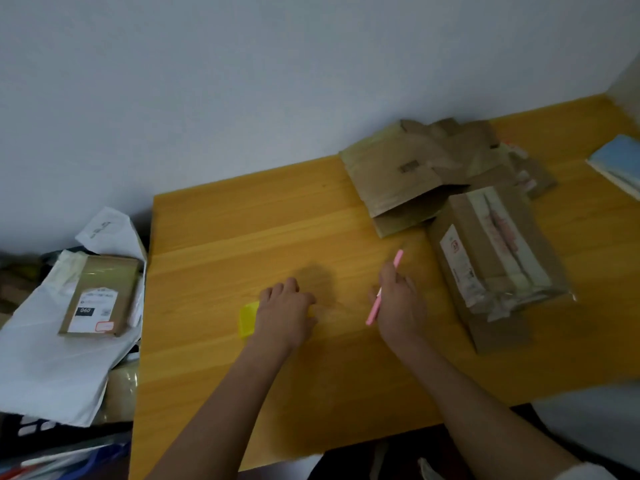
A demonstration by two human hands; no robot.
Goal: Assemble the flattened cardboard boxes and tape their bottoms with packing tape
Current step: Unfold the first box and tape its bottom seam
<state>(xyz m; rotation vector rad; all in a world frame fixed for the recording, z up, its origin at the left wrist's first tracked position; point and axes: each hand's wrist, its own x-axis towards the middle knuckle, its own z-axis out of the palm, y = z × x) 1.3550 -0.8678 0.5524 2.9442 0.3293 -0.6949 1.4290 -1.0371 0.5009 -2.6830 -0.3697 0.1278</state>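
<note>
- Flattened cardboard boxes (415, 171): a loose, overlapping pile lay at the far right of the wooden table (242, 220), against the wall. The sheets looked light and thin, stiff across a panel but ready to fold at the creases; their worn edges would probably crush under a hard pinch. A sound hold would be two opposite side panels, one in each hand, so that the sleeve could be pushed open into a square.
- Taped parcel (498, 258): it lay just in front of the pile, touching its near edge, and was wrapped in glossy tape and labels. That surface would likely be slippery; the bare cardboard ends offered better purchase.
- Left hand (285, 308): it rested palm down on a yellow plastic object (248, 318), with the fingers curled over its right part. Whether this was the tape dispenser could not be told.
- Right hand (398, 299): its grip was closed around a pink pen-like tool (397, 259), which stuck out of the fist at both ends. It may have been a cutter; blur hid the tip.
- Both hands were well apart from the boxes, and no box stood assembled.
- Beside the table on the left lay a labelled parcel (97, 296) on white mailing bags (52, 358); a blue-covered book (620, 161) lay at the far right.
</note>
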